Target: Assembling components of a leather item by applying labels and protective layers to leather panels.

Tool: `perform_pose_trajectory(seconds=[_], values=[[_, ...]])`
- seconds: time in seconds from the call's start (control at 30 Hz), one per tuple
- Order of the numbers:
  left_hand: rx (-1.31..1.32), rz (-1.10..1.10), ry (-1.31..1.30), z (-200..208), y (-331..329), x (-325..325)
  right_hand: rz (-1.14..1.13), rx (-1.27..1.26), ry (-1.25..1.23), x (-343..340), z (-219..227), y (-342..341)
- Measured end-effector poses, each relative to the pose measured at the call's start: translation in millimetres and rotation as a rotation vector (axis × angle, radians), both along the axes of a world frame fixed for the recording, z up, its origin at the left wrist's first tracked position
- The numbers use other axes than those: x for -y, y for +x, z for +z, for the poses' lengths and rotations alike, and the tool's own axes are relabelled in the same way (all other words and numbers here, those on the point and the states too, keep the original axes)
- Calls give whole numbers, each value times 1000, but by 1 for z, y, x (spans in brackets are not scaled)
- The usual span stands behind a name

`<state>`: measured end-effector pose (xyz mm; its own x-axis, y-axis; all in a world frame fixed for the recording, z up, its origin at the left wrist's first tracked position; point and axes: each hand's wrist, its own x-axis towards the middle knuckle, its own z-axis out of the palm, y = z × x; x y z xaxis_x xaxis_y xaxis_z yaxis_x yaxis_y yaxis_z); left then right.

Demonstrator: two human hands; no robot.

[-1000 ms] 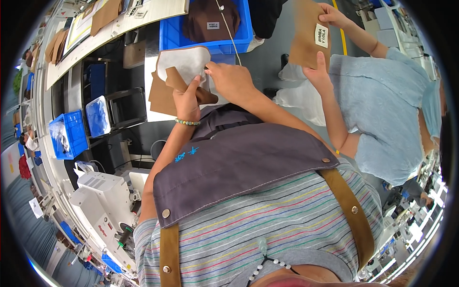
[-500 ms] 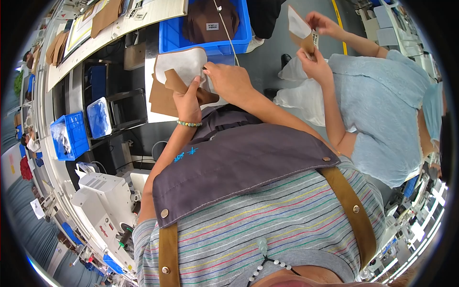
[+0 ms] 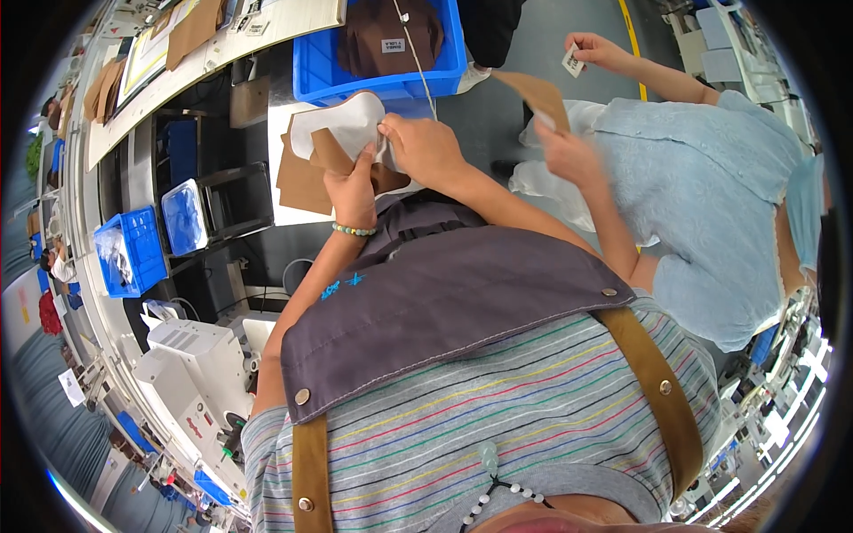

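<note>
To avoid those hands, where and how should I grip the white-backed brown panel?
Probably pinch the white-backed brown panel at its upper-left edge, from the far left: that thin edge looks free, while the left hand holds its lower part and the right hand its right edge.

a workshop: white machine [image 3: 197, 348], long workbench [image 3: 293, 19], blue crates [image 3: 149, 253].

Your white-lined brown piece [image 3: 342, 122]: upper frame, left of centre; soft, pale inner face showing, thin brown edge along top. Lower part held in your left grip [image 3: 351, 191], right edge pinched in your right grip [image 3: 422, 147]. Narrow brown flap [image 3: 329, 153] bent across pale face beside your left thumb. Flat brown panel [image 3: 302, 185] below, over white worktop [image 3: 289, 216], corner jutting lower left; whether joined, unclear.
</note>
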<state>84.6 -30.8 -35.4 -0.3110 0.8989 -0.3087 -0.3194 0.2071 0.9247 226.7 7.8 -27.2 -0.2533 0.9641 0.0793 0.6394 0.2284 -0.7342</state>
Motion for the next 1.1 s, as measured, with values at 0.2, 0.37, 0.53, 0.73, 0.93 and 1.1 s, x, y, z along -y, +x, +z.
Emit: perform_pose_trajectory(seconds=[0.2, 0.37, 0.53, 0.73, 0.93, 1.1], values=[[190, 28, -101, 4, -10, -3, -147, -340, 6, -10, -17, 12], [316, 61, -117, 17, -10, -3, -196, -818, -515, -30, -32, 36], [364, -29, -82, 13, -13, -1, 20, -1093, -818, -25, -15, 32], [-3, 6, -344, -31, -38, 0, -145, -586, -202, -20, -16, 13], [151, -156, -89, -9, -31, 9, 63, -516, -150, 1, -5, -15], [804, -277, -30, -4, -58, 16, 495, -70, -29, 5, -5, -27]])
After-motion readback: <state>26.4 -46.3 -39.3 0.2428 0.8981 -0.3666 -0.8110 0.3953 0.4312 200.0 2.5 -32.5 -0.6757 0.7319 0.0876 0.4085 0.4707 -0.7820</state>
